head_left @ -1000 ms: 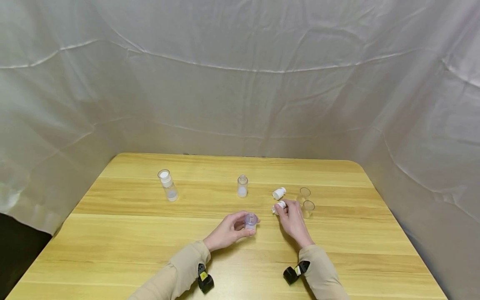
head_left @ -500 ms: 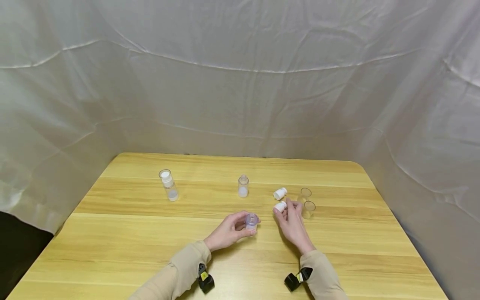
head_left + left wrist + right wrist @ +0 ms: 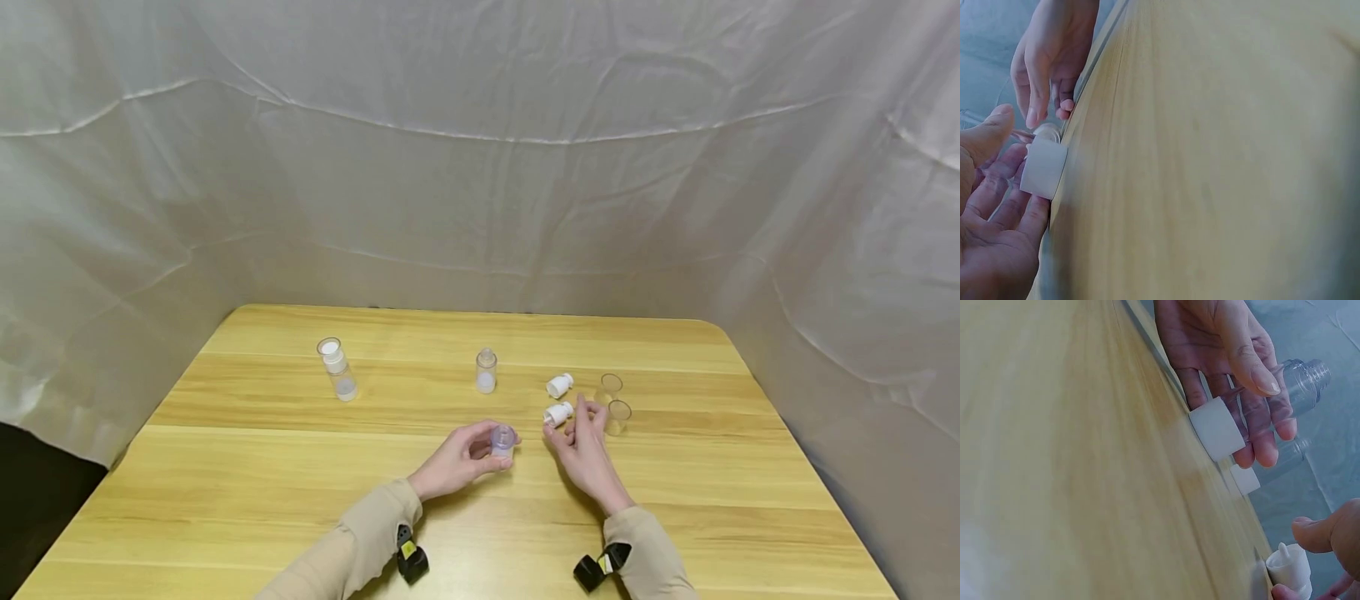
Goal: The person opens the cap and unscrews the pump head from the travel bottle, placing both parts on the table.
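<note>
My left hand (image 3: 461, 461) holds a clear bottle (image 3: 1300, 384) upright, fingers and thumb around its sides. The bottle has a threaded open neck and a white base (image 3: 1044, 169) close over the table. My right hand (image 3: 587, 458) is beside a white pump head (image 3: 557, 415) lying on its side on the table. Its thumb and fingers are spread around the pump head; in the right wrist view the thumb (image 3: 1316, 534) stands apart from it and a fingertip is right at its lower edge. A thin stem shows inside the pump head's open end.
A second white pump head (image 3: 559, 385) lies just behind. Two clear caps (image 3: 618, 418) stand right of my right hand. An open clear bottle (image 3: 486, 372) stands farther back, and a capped bottle (image 3: 337, 371) stands at the left. A curtain (image 3: 480, 208) surrounds the table.
My right fingers have loosened from the nearer pump head and spread around it. The pump head has turned slightly, its open end now toward the front left. My left hand stays with the bottle.
</note>
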Demonstrator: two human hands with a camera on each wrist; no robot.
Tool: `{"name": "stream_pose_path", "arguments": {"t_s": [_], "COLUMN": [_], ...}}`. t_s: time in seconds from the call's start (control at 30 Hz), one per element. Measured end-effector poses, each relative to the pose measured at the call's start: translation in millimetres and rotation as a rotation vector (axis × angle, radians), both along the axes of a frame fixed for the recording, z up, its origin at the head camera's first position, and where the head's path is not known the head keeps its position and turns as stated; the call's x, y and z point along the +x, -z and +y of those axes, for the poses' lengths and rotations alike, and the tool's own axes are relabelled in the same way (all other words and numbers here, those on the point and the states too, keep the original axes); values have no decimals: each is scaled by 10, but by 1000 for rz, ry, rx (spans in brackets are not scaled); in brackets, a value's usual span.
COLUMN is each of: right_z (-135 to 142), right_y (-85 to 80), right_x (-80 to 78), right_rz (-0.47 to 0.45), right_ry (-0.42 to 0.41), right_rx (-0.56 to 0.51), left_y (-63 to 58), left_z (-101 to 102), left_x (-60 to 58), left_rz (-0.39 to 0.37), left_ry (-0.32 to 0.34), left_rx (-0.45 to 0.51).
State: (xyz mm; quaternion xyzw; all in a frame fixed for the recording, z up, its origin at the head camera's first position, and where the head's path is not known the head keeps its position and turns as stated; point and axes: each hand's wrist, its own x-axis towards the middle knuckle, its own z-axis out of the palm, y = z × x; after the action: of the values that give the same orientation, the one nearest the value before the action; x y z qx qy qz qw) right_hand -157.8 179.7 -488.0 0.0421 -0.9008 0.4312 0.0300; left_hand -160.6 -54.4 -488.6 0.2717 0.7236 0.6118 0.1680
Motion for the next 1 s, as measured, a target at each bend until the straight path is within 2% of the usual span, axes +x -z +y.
{"name": "stream_pose_path", "arguments": {"t_s": [0.17, 0.77, 0.9, 1.0], "right_z": [-3, 2, -3, -15], "right_y": [7, 2, -5, -14], "right_x": [15, 29, 43, 52], "right_rz": [28, 57, 55, 68], "right_ry": [-32, -43, -53, -48], "right_rx": [-10, -23, -46, -75], "left_y": [-8, -15, -17, -28], "left_z": [-4, -5, -26, -32], "left_x": [-6, -19, -71, -146], "left_rz": [6, 11, 26, 46], "left_ry": [-1, -18, -65, -158], "left_rx": [-1, -27, -43, -59]}}
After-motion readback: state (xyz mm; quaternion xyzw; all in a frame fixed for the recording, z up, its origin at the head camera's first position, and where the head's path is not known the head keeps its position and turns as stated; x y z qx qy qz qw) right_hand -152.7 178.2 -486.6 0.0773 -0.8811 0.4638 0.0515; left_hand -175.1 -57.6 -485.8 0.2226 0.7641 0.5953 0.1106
